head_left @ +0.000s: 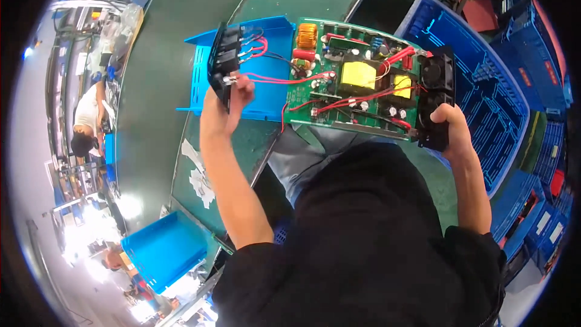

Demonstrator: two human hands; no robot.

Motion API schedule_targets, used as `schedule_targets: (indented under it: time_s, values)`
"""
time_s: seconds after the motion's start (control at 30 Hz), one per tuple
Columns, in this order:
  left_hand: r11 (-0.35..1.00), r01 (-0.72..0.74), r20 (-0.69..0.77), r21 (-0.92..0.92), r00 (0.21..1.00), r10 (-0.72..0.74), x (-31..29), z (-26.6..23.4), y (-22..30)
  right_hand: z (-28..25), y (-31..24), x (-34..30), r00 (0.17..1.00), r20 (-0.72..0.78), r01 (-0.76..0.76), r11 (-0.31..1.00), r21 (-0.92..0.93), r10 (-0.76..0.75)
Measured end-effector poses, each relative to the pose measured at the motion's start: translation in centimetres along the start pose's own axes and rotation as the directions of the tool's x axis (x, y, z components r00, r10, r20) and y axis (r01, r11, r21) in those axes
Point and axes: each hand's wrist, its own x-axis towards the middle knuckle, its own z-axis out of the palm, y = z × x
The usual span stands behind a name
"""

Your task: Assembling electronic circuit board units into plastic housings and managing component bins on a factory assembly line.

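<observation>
My left hand (229,95) grips a black end panel (221,60) with sockets on its inner side, held upright at the left. Pink and black wires run from the panel to a green circuit board (307,98), which carries a copper coil, yellow-wrapped transformers and red wires. On the board's right end sits a pair of black fans (437,71). My right hand (449,122) is closed on the lower fan, thumb on top, holding up that end. Under the wires and the board's left end lies a blue metal housing (269,100) on the bench.
A large blue plastic crate (514,106) stands to the right of the board. Another blue housing (166,251) is at the lower left, near torn white paper (201,184) on the green bench (187,42). Across the bench at far left, a person (89,112) sits near shelves.
</observation>
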Motion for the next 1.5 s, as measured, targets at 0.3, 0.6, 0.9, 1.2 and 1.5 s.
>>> schedule_targets:
  time_s: [0.3, 0.6, 0.9, 1.2, 1.5]
  values:
    - [0.963, 0.129, -0.171, 0.238, 0.981, -0.09, -5.8, 7.0, 2.2, 1.8, -1.6, -0.7, 0.991, 0.001, 0.132, 0.988, -0.083, -0.132]
    - [0.985, 0.126, -0.074, 0.114, 0.99, -0.118, -6.3, 7.8, 1.0, 1.5, -1.3, 0.3, 0.99, 0.034, 0.141, 0.989, -0.048, -0.139]
    - [0.984, 0.131, -0.097, -0.12, 0.985, -0.143, -4.4, 7.2, -0.3, 1.0, -0.5, 0.8, 0.99, 0.002, 0.139, 0.987, -0.084, -0.14]
    - [0.805, 0.001, -0.348, 0.593, 0.902, 0.255, -2.7, 8.9, -1.7, 1.3, -1.2, 0.3, 0.987, 0.033, 0.161, 0.987, -0.02, -0.16]
    - [0.744, 0.119, -0.325, 0.657, 0.936, 0.138, -7.5, 9.6, -2.0, 1.5, -2.0, -0.2, 0.943, -0.008, 0.333, 0.942, -0.037, -0.334]
